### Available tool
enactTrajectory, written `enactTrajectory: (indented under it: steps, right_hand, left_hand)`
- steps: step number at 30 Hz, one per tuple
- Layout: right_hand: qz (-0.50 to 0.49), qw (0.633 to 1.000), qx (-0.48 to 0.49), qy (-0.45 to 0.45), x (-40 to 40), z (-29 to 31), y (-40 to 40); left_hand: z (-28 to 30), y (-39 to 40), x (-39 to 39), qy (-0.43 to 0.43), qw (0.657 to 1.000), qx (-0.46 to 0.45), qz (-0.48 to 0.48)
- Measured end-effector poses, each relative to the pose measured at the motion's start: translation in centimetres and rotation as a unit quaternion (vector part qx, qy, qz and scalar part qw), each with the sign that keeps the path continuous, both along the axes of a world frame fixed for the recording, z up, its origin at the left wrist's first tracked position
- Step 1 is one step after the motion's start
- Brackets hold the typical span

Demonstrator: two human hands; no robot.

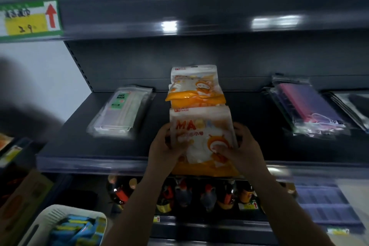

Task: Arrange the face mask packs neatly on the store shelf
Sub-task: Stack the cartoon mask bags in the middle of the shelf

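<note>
Orange-and-white glossy plastic mask pack [201, 138], printed "MA", lies on the dark grey metal shelf [79, 142], fingers of left hand [165, 148] and right hand [239, 146] grasping its 9 and 3 o'clock edges.

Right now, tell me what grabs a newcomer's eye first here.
The orange-and-white mask pack at the shelf's front centre, gripped by the left hand and right hand. A matching pack lies just behind it. Top left, a price tag shows a red arrow.
</note>
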State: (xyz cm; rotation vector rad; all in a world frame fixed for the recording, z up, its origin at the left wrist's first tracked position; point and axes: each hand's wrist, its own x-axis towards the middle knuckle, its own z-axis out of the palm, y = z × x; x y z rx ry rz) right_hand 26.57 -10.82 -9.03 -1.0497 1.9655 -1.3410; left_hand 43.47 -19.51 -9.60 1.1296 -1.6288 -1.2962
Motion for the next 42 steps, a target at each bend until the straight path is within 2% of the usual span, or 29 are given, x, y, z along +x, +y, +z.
enactTrajectory:
  steps: [7, 14, 18, 22, 27, 34, 39, 40, 42]
  right_hand:
    - [0.033, 0.996, -0.075, -0.041, -0.6, -1.1, 2.8]
    - [0.135, 0.98, -0.123, -0.081, -1.6, 2.1, 1.9]
    - [0.115, 0.983, -0.129, -0.056, -2.8, 3.2, -0.5]
    - [0.083, 0.987, -0.132, -0.041, -3.7, 3.8, -3.1]
    - [0.066, 0.987, -0.146, -0.019, -4.4, 4.8, -6.0]
    - [0.035, 0.991, -0.126, 0.033, -6.2, 5.6, -11.5]
    - [0.04, 0.991, -0.047, 0.117, -6.8, 5.9, -13.8]
    - [0.036, 0.992, -0.046, 0.115, -7.0, 5.8, -14.0]
    - [0.021, 0.996, -0.063, 0.053, -7.7, 5.6, -14.2]
  left_hand:
    - [-0.5, 3.3, -0.4, 0.016, 0.998, -0.058, 0.025]
    - [1.5, 2.1, -1.4, 0.077, 0.99, -0.092, 0.076]
    - [3.7, -0.1, -2.6, 0.098, 0.986, -0.114, 0.078]
    - [5.5, -2.4, -3.8, 0.14, 0.984, -0.082, 0.068]
    - [6.6, -5.9, -4.9, 0.093, 0.99, -0.103, 0.024]
    - [7.6, -11.7, -6.6, 0.007, 0.992, -0.124, 0.032]
    - [6.8, -14.9, -7.0, -0.056, 0.994, -0.077, 0.062]
    - [6.6, -15.3, -6.9, -0.058, 0.995, -0.06, 0.062]
    - [6.4, -15.7, -6.5, -0.05, 0.997, -0.014, 0.061]
